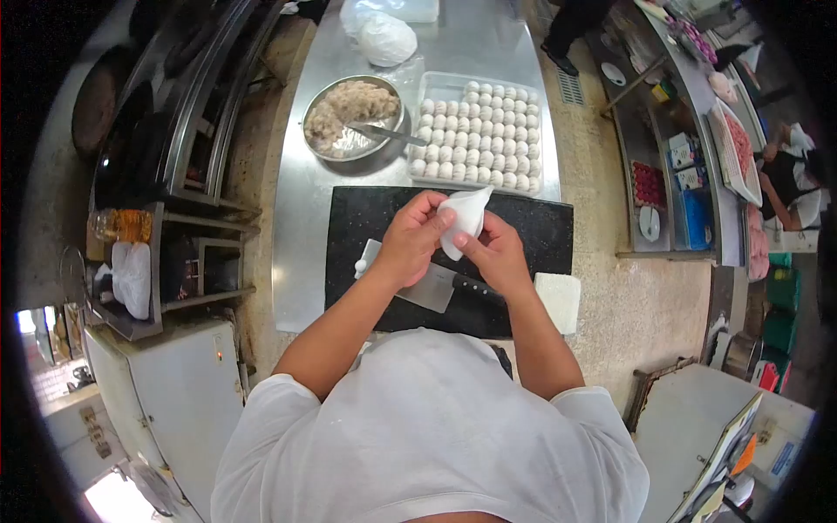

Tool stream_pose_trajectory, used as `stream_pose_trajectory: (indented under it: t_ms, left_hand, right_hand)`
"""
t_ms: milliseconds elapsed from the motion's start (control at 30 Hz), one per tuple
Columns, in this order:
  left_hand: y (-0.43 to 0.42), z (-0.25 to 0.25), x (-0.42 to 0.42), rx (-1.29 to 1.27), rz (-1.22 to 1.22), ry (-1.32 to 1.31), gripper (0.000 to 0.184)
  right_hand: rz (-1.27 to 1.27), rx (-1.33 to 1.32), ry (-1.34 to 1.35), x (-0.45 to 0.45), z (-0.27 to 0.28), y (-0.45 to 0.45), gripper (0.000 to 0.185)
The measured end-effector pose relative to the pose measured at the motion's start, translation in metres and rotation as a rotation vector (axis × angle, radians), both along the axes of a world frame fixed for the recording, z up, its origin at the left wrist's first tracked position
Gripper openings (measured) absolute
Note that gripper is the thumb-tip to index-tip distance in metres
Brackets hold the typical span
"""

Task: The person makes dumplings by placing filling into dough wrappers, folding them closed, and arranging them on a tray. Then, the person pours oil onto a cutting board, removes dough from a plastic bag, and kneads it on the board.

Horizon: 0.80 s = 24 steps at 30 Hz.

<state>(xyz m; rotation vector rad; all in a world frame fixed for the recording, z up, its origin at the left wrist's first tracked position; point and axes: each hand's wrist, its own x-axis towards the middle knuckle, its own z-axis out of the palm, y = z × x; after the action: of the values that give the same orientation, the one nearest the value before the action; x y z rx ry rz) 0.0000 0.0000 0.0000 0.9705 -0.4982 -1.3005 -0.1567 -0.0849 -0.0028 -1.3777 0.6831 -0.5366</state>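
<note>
Left hand (417, 241) and right hand (497, 255) pinch a thin white sheet (468, 210) in a two-sided grip, presumably to steady it above the black board (542, 237)

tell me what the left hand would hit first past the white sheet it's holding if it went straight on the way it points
Past the white sheet, the left hand would probably meet the clear tray; depth is unclear, so it might pass above.
</note>
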Motion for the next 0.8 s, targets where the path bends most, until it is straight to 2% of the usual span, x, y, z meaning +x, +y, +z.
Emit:
stream_pose_trajectory:
  t_ms: [67, 100, 233, 300, 333, 400, 533, 600, 633, 667, 700, 733, 767, 800]
  left_hand:
    - [0.0, 0.005, 0.013, -0.077, 0.028, 0.128, 0.024]
    - [0.017, 0.004, -0.011, -0.081, 0.057, 0.23, 0.024]
    - [0.036, 0.008, 0.006, -0.107, 0.141, 0.249, 0.021]
    - [0.039, 0.003, 0.003, -0.15, 0.208, 0.329, 0.019]
    - [0.041, -0.001, 0.003, -0.152, 0.214, 0.333, 0.019]
    - [0.045, -0.01, 0.005, -0.164, 0.298, 0.417, 0.016]
    - [0.054, -0.033, 0.019, -0.06, 0.366, 0.339, 0.023]
    - [0.06, -0.033, 0.015, 0.452, 0.329, -0.7, 0.033]
    - [0.059, -0.04, 0.011, 0.455, 0.332, -0.692, 0.033]
    - [0.055, -0.05, 0.005, 0.381, 0.359, -0.265, 0.04]
    - [0.054, -0.057, -0.001, 0.303, 0.378, 0.166, 0.048]
    - [0.053, -0.044, -0.001, 0.311, 0.288, 0.424, 0.058]
    - [0.053, -0.038, -0.001, 0.309, 0.299, 0.424, 0.058]
    - [0.054, -0.035, 0.0, 0.168, 0.323, 0.561, 0.061]
  right_hand:
    - [0.139, 0.079, -0.165, 0.01, -0.004, -0.011, 0.024]
    - [0.16, 0.085, -0.061, -0.014, 0.007, 0.002, 0.024]
    - [0.188, 0.099, -0.129, 0.007, -0.003, 0.007, 0.018]
    - [0.035, 0.101, -0.148, 0.008, -0.017, 0.006, 0.006]
    - [0.041, 0.099, -0.143, 0.008, -0.018, 0.004, 0.006]
    - [-0.193, 0.122, -0.191, 0.007, -0.019, -0.002, 0.014]
    - [-0.328, 0.201, -0.207, -0.007, -0.014, -0.024, 0.024]
    - [-0.382, -0.063, -0.122, -0.008, -0.007, -0.026, 0.022]
    - [-0.409, -0.195, -0.078, -0.009, -0.001, -0.026, 0.022]
    - [-0.328, -0.252, -0.021, -0.002, 0.0, -0.017, 0.019]
    - [0.206, -0.347, 0.242, 0.014, 0.024, -0.001, 0.021]
    - [0.474, -0.476, 0.185, 0.027, 0.033, 0.003, 0.025]
    - [0.517, -0.721, -0.007, 0.039, 0.018, 0.0, 0.028]
    - [0.405, -0.711, 0.067, 0.053, 0.016, -0.005, 0.027]
